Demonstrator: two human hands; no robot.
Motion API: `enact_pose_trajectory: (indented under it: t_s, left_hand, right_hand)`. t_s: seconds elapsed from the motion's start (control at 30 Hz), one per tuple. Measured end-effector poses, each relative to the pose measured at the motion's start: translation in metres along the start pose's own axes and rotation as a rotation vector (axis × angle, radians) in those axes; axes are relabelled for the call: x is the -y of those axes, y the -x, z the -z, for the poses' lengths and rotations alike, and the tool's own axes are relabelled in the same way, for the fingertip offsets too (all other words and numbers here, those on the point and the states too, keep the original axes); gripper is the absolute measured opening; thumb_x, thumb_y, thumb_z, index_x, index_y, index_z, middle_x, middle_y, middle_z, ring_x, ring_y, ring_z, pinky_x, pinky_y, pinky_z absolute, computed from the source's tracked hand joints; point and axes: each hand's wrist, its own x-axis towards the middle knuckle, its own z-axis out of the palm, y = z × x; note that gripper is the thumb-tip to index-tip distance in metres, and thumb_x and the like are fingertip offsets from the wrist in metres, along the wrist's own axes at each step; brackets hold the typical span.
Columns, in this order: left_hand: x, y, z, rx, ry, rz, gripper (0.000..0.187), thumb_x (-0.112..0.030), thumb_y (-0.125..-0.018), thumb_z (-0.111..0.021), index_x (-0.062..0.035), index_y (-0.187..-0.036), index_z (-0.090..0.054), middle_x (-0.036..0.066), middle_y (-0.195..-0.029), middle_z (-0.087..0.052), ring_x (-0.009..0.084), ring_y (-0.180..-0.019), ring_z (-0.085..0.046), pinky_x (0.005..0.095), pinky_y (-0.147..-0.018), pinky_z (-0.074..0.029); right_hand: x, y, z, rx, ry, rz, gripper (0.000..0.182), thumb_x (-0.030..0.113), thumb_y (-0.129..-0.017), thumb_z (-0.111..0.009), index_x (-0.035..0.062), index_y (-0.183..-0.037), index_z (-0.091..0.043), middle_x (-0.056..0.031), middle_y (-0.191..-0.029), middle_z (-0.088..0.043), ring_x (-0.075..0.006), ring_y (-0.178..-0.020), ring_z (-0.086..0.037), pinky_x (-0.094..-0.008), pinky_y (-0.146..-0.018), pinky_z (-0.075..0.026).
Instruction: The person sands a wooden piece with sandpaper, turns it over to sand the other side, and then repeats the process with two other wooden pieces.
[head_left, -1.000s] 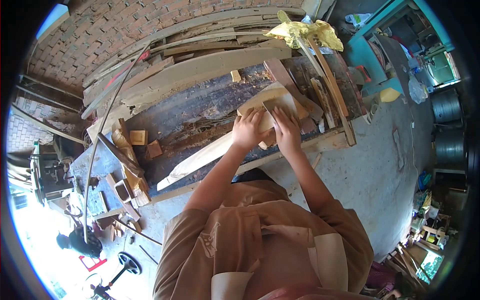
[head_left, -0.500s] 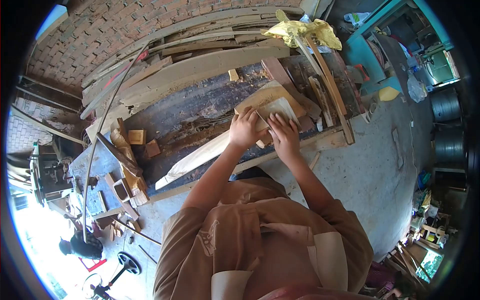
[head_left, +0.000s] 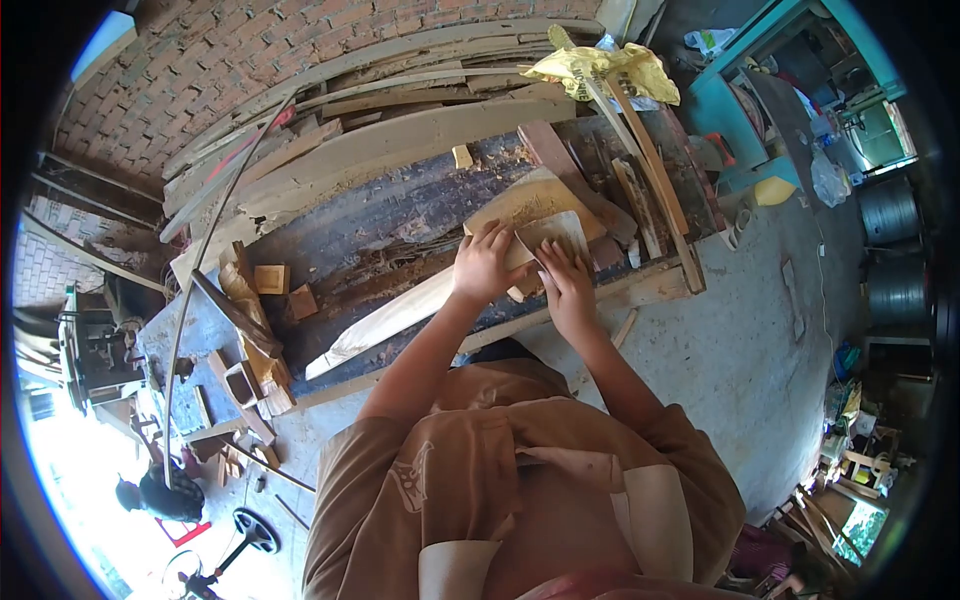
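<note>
A long pale board (head_left: 390,318) lies slantwise on the dark workbench (head_left: 370,217). My left hand (head_left: 487,262) is wrapped over the upper right part of this board. Close by on the right, my right hand (head_left: 568,285) is closed on a thin, greyish sheet (head_left: 556,230), with its fingers pressed together on the lower part. The sheet rests over a wider yellowish wood block (head_left: 510,200), and its left edge touches or nearly touches my left fingertips. What lies beneath both palms is hidden.
Long planks (head_left: 420,125) are stacked along the brick wall at the back. Wood strips (head_left: 655,170) and a yellow bag (head_left: 610,70) lie at the right. Offcuts (head_left: 272,278) sit on the left. A person (head_left: 165,492) is at the far lower left.
The thin sheet has shifted slightly left and its surface looks darker and more tilted. My right hand has moved slightly down with it. My left hand stays at the board.
</note>
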Motion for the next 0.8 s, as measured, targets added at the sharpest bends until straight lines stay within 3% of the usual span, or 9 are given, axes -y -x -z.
enact_pose_trajectory:
  t_s: [0.17, 0.23, 0.27, 0.33, 0.47, 0.67, 0.73, 0.8]
  left_hand:
    - [0.000, -0.003, 0.004, 0.016, 0.003, -0.009, 0.061, -0.031, -0.055, -0.071, -0.0055, -0.107, -0.053, 0.012, -0.109, -0.056, 0.0255, -0.110, -0.047, 0.0413, -0.089, -0.038]
    - [-0.002, -0.004, 0.007, 0.033, -0.002, 0.012, 0.061, -0.031, -0.054, -0.071, -0.0052, -0.107, -0.053, 0.012, -0.109, -0.056, 0.0253, -0.110, -0.047, 0.0411, -0.089, -0.038]
    - [-0.001, -0.005, 0.006, 0.028, -0.002, 0.007, 0.061, -0.031, -0.054, -0.071, -0.0052, -0.107, -0.053, 0.012, -0.109, -0.056, 0.0253, -0.110, -0.047, 0.0411, -0.089, -0.038]
    - [0.000, -0.001, 0.001, 0.029, 0.016, 0.007, 0.061, -0.032, -0.055, -0.071, -0.0046, -0.106, -0.053, 0.012, -0.109, -0.056, 0.0251, -0.110, -0.047, 0.0410, -0.089, -0.038]
    - [-0.003, 0.000, 0.004, 0.037, 0.004, 0.025, 0.061, -0.032, -0.057, -0.070, -0.0048, -0.109, -0.052, 0.011, -0.107, -0.057, 0.0259, -0.111, -0.047, 0.0410, -0.089, -0.038]
    - [0.002, -0.001, 0.000, 0.019, -0.024, -0.022, 0.062, -0.033, -0.057, -0.070, -0.0048, -0.110, -0.052, 0.012, -0.107, -0.057, 0.0263, -0.109, -0.048, 0.0401, -0.089, -0.038]
    - [0.000, 0.001, 0.001, 0.024, -0.010, -0.025, 0.063, -0.032, -0.057, -0.070, -0.0046, -0.110, -0.052, 0.012, -0.107, -0.057, 0.0263, -0.109, -0.048, 0.0404, -0.089, -0.038]
    - [0.000, 0.000, 0.003, 0.026, 0.007, -0.036, 0.063, -0.032, -0.056, -0.070, -0.0045, -0.110, -0.052, 0.013, -0.107, -0.057, 0.0263, -0.108, -0.048, 0.0406, -0.089, -0.038]
  right_hand:
    - [0.003, -0.053, -0.017, 0.012, -0.017, 0.004, 0.029, 0.016, -0.085, -0.048, 0.0078, -0.112, -0.053, -0.0084, -0.117, -0.053, -0.0238, -0.110, -0.048, -0.0447, -0.089, -0.036]
    - [0.005, -0.067, -0.020, 0.080, -0.320, -0.270, 0.028, 0.015, -0.085, -0.048, 0.0075, -0.111, -0.055, -0.0087, -0.116, -0.054, -0.0247, -0.110, -0.049, -0.0447, -0.089, -0.036]
    - [0.003, -0.062, -0.020, 0.074, -0.317, -0.267, 0.028, 0.015, -0.085, -0.048, 0.0075, -0.111, -0.055, -0.0087, -0.116, -0.054, -0.0247, -0.110, -0.049, -0.0447, -0.089, -0.036]
    - [-0.003, -0.030, -0.015, -0.088, -0.097, 0.024, 0.027, 0.015, -0.085, -0.049, 0.0069, -0.110, -0.055, -0.0094, -0.113, -0.056, -0.0258, -0.108, -0.050, -0.0444, -0.088, -0.036]
    - [-0.011, 0.006, 0.000, -0.031, -0.325, -0.104, 0.028, 0.014, -0.084, -0.050, 0.0067, -0.111, -0.055, -0.0088, -0.112, -0.056, -0.0250, -0.108, -0.050, -0.0419, -0.087, -0.037]
    - [-0.005, -0.054, -0.024, 0.000, -0.199, -0.065, 0.027, 0.015, -0.087, -0.047, 0.0055, -0.111, -0.055, -0.0088, -0.113, -0.056, -0.0247, -0.109, -0.049, -0.0418, -0.086, -0.037]
    - [-0.006, -0.053, -0.025, -0.017, -0.244, -0.114, 0.027, 0.015, -0.087, -0.047, 0.0052, -0.111, -0.055, -0.0088, -0.114, -0.055, -0.0246, -0.110, -0.049, -0.0420, -0.087, -0.036]
    - [-0.006, -0.028, -0.010, -0.038, -0.198, -0.007, 0.028, 0.016, -0.087, -0.047, 0.0049, -0.111, -0.055, -0.0090, -0.115, -0.054, -0.0242, -0.111, -0.049, -0.0421, -0.089, -0.036]
